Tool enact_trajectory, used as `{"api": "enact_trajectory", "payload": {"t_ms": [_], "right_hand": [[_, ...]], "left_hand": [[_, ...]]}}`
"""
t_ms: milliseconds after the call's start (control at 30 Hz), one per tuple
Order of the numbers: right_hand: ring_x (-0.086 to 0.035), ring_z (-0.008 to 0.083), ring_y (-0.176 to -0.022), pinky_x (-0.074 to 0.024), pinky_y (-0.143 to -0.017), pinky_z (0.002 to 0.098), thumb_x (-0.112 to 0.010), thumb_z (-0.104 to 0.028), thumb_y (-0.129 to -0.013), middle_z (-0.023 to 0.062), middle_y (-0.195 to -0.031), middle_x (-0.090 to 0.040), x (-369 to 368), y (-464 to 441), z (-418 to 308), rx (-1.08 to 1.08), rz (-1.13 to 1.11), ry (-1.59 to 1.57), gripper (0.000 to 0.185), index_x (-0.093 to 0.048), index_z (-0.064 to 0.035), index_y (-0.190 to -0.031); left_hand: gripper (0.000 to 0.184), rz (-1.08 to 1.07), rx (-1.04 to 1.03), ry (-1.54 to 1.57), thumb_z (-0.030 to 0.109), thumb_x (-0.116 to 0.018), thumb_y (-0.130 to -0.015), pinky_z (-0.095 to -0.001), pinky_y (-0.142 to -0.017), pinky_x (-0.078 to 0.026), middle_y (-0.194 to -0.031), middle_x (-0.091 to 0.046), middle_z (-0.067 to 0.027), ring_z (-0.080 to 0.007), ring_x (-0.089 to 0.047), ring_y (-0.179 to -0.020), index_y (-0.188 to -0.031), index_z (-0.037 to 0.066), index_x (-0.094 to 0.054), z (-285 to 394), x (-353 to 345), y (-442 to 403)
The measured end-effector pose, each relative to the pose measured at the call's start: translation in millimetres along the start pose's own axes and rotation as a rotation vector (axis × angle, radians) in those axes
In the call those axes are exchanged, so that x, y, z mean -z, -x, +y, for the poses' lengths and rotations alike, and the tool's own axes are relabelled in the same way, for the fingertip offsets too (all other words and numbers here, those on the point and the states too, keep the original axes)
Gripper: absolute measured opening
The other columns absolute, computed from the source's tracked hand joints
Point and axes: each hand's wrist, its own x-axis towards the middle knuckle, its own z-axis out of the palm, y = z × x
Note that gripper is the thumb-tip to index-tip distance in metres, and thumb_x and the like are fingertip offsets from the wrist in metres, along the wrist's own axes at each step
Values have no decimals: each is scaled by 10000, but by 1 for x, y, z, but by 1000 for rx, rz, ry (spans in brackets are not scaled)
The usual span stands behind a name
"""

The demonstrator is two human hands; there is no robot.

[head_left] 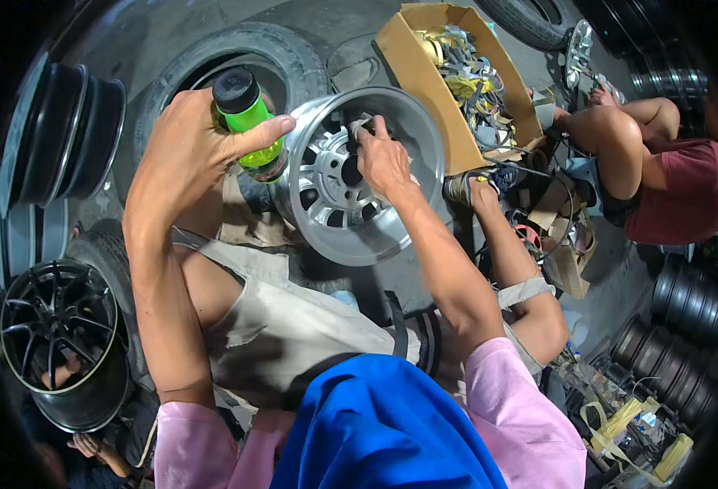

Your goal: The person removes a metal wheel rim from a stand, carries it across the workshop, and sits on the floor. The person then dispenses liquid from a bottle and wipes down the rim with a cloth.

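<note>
My left hand (188, 143) is wrapped round a green bottle (254, 122) with a black cap, held upper left of centre beside a silver wheel rim (314, 216). The rim lies tilted between my legs, its hollow side facing me and its spokes and hub showing inside. My right hand (385, 163) reaches into the rim near the spokes, its fingers pressed on a small greyish piece (362, 126) that looks like cloth or sandpaper.
A cardboard box (412, 90) of scraps stands beyond the rim. Behind the bottle lies a tire (204, 50). Black wheels (57, 314) stand at left. Another person (676, 191) sits at right; another person's hands (90, 446) show lower left. A cable crosses the floor near my foot.
</note>
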Motion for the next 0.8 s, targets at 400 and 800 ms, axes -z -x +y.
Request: {"api": "enact_trajectory", "payload": {"t_ms": [400,800], "right_hand": [[-691,465,-852,-553,-779,573,-635,-57,-823,199,-1279,-528,-22,-7,-54,-165,131,-117,285,-602,-14,-1103],[-686,461,-982,-552,-892,545,-632,-103,-824,249,-1388,-542,-19,-7,-27,-97,-27,-85,392,-673,-65,-1212]], "left_hand": [[445,-34,13,7,366,-811,-871,-358,-791,-546,-862,-731,-139,-195,-697,-815,-1008,-47,-718,3,-6,-1],[423,-88,62,-47,359,-798,-897,-342,-777,-539,-870,-729,-109,-159,-679,-822,-1016,-38,-713,5,-5,-4]]}}
